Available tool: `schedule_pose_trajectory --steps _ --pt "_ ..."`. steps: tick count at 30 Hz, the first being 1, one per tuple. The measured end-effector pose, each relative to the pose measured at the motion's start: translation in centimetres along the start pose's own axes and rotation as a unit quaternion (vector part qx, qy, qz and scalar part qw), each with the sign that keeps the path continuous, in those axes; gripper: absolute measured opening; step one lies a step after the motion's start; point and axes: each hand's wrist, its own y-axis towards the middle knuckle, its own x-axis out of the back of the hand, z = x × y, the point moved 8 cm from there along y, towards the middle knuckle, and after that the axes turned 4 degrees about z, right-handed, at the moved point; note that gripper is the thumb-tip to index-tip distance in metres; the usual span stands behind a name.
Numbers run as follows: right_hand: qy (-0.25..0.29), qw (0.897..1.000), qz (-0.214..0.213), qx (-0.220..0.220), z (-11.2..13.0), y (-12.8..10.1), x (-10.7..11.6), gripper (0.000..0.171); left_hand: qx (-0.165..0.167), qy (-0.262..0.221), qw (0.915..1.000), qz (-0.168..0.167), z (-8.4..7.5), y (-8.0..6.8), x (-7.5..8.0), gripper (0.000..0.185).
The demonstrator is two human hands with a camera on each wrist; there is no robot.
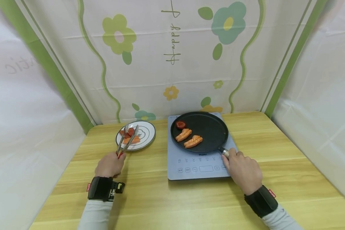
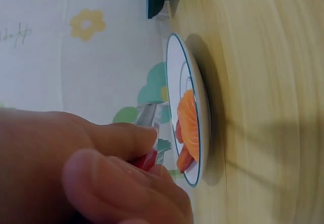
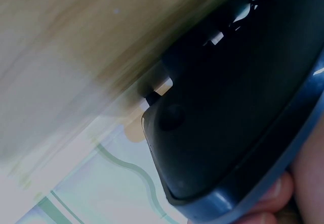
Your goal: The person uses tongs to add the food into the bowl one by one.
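The left hand [image 1: 110,164] has its grip closed around metal tongs [image 1: 127,139], whose tips reach over the plate [image 1: 147,138] of salmon on the worktop's left. The right hand [image 1: 242,171] grips the pan handle [image 1: 225,152]; the black pan [image 1: 211,127] sits on the cooker [image 1: 172,166], right of the plate.

Three salmon slices [image 1: 183,134], two tomato pieces [image 1: 180,124], one pan [image 1: 210,127], one plate [image 1: 146,131], one tongs [image 1: 127,139]
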Motion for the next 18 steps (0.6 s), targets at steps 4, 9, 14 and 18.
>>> schedule_pose_trajectory --steps 4,9,14,18 --pt "0.001 1.0 0.005 -0.002 0.0 0.0 -0.1 0.046 0.01 0.007 0.9999 0.007 0.1 0.3 0.2 0.048" --pt "0.0 1.0 0.009 -0.001 0.0 0.0 -0.1 0.046 0.008 0.011 0.9996 0.024 -0.2 0.8 0.5 0.046" --pt "0.003 1.0 0.013 -0.006 -0.1 0.1 -0.1 0.046 0.005 0.004 0.9984 0.056 -1.0 1.0 0.8 0.045" --pt "0.002 1.0 0.009 -0.004 0.0 0.1 0.0 0.047 0.002 0.012 0.9976 0.068 -1.5 1.3 1.2 0.044"
